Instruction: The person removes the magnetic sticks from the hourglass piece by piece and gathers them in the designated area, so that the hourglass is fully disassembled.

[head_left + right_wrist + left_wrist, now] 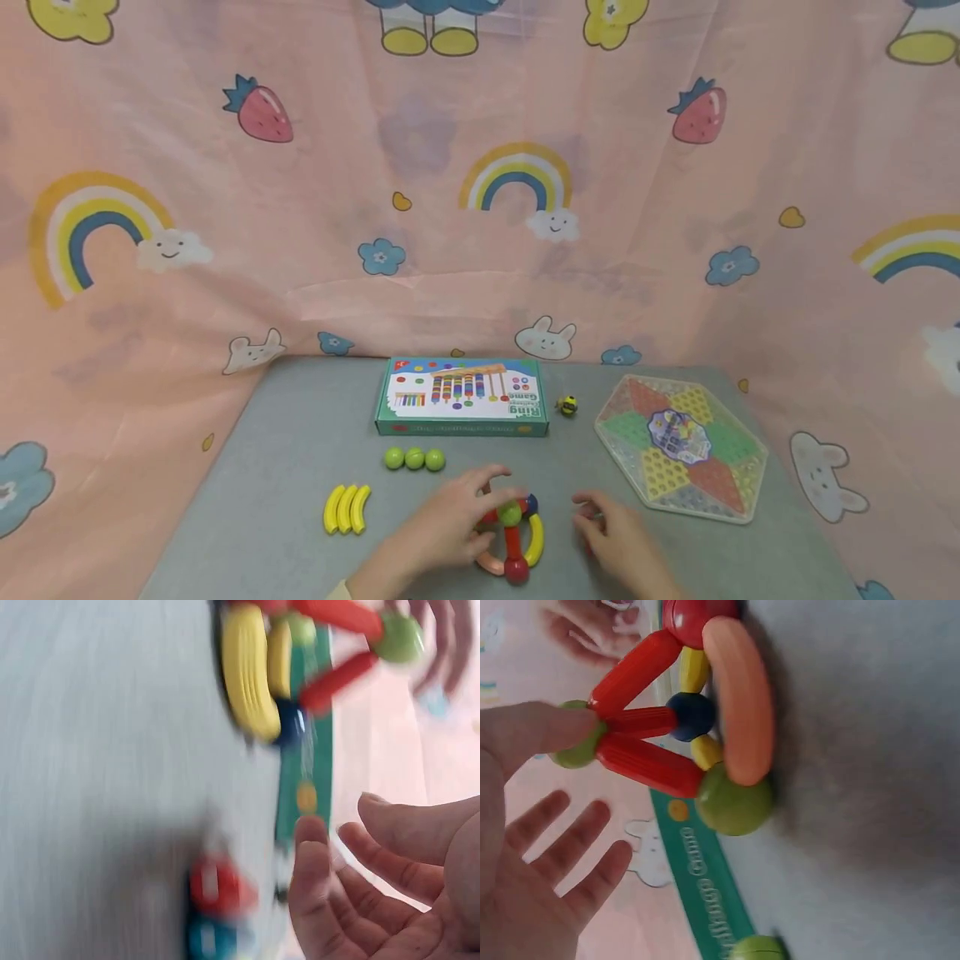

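Grey table [285,467], near edge: left hand [442,525] fingers spread, thumb touching toy frame [513,533]; right hand [615,537] loosely open beside.

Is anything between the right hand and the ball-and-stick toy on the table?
Nothing visible. The right hand lies just right of the toy, with only bare grey table between them. The left hand already touches the toy's top green ball from the other side.

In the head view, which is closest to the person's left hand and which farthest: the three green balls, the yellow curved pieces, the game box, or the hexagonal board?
From the left hand:
1. Three green balls, just beyond it, slightly left.
2. Yellow curved pieces, to its left; nearly as close, a narrow call.
3. Game box, farther back.
4. Hexagonal board, far right.
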Tool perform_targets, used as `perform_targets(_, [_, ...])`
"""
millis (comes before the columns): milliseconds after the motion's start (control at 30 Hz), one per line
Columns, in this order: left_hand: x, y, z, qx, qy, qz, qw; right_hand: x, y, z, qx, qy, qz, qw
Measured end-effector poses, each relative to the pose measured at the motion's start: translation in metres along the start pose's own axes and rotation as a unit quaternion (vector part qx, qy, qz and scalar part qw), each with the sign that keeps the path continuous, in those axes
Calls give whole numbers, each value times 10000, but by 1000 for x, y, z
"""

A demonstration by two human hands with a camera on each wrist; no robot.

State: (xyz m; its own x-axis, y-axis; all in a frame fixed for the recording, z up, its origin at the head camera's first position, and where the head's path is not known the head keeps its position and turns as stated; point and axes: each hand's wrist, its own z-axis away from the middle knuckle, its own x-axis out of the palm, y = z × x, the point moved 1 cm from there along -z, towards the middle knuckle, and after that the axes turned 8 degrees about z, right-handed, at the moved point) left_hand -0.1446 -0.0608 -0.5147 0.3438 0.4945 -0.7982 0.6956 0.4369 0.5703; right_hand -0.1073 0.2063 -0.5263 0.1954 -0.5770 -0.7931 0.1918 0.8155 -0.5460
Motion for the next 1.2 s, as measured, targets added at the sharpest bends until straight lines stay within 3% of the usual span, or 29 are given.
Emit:
perform_targets(133, [-2,7,-10,233,-346,-182,9990,18,-21,-2,-529,-218,58,9983])
perform_targets(267, [-2,15,-20,-124,-882,-300,9956,30,-32,-5,-894,-297,134,9955])
perform_targets(367, [-1,21,-25,-412,-1072,-286,9930,35,-35,-8,-1122,-466,63,9926])
perform_targets(567, [0,24,-27,-611,-949,-239,9933,42,-36,-14,-1378,-400,38,9896])
perform_targets(700, [2,24,-27,-675,-842,-185,9940,48,-40,-17,-1094,-250,241,9934])
perform_targets(933, [3,23,-27,-947,-616,335,9930,57,-45,-20,-557,41,530,9970])
perform_targets(1200, [2,25,-25,-1319,27,1094,9852,61,-43,-19,-413,210,448,9979])
